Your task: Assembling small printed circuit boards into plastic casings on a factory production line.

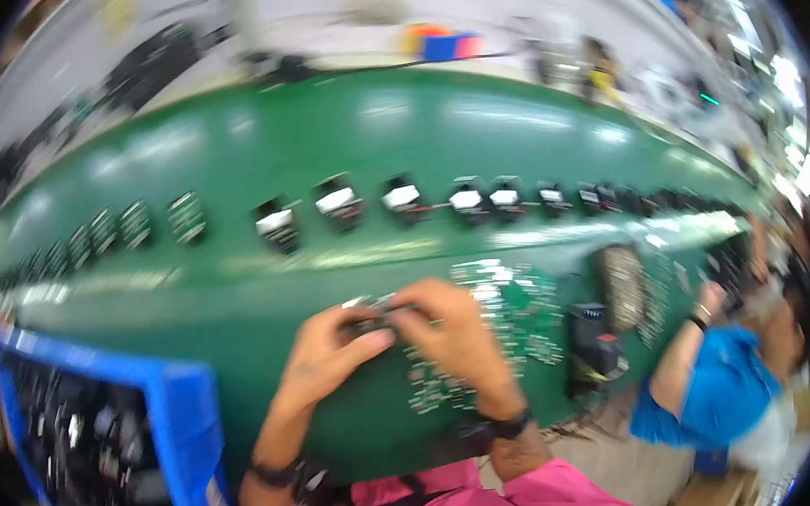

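Across the middle of the scene stretches a long green tabletop (251,363), its far half carrying a line of things from left to right. At the near left stands a blue crate (188,416), filled with dark parts (95,454) too blurred to tell apart. On the right, a co-worker in a blue top (711,390) sits at the tabletop, one arm reaching over it.

Near the middle, the person's left hand (327,356) and right hand (446,331) meet just above the tabletop, with dark bands (509,427) on both wrists. Just right of the right hand, green circuit boards (531,314) lie spread in a loose cluster, reaching partly behind that forearm. Farther right lie a brownish-grey bundle (623,287) and, just nearer, a black object (594,342).

In the far line, dark units with white tops (338,201) run from the middle toward the right, and small green boards (187,217) continue to the left. Smallest is the dark part (371,325) between the two hands: the fingers of both pinch it from either side, covering much of it, so its shape is hard to tell.
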The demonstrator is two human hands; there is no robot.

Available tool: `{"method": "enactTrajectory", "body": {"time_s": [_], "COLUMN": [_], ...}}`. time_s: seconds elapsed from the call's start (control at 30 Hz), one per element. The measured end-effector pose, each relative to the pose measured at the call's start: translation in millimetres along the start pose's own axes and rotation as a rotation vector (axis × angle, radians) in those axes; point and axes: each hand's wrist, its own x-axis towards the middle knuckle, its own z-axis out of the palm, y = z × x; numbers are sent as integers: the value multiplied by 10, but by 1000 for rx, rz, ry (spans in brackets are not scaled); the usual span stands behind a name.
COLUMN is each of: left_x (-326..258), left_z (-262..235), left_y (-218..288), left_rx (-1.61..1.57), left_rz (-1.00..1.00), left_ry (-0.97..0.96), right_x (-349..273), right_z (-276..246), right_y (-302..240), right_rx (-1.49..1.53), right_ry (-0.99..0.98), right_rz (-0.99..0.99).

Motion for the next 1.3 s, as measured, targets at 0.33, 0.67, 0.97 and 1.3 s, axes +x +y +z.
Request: {"method": "enactTrajectory", "body": {"time_s": [0.33,0.67,0.97,1.3], "left_x": [-24,-145,-74,-65], "left_z": [18,74,160,100], "left_y": [-66,12,-14,-354], "left_rx": [-199,-243,-360,150], "left_rz": [95,-16,77,302], "left_ry": [142,193,341,397], "right_x": [39,12,26,-70], "right_z": [57,238,195,431], "right_y": [89,126,58,-10], "right_rx": [215,226,177,171], "right_ry": [-55,-3,-42,116], "right_rz": [-135,-275,-270,-155]}}
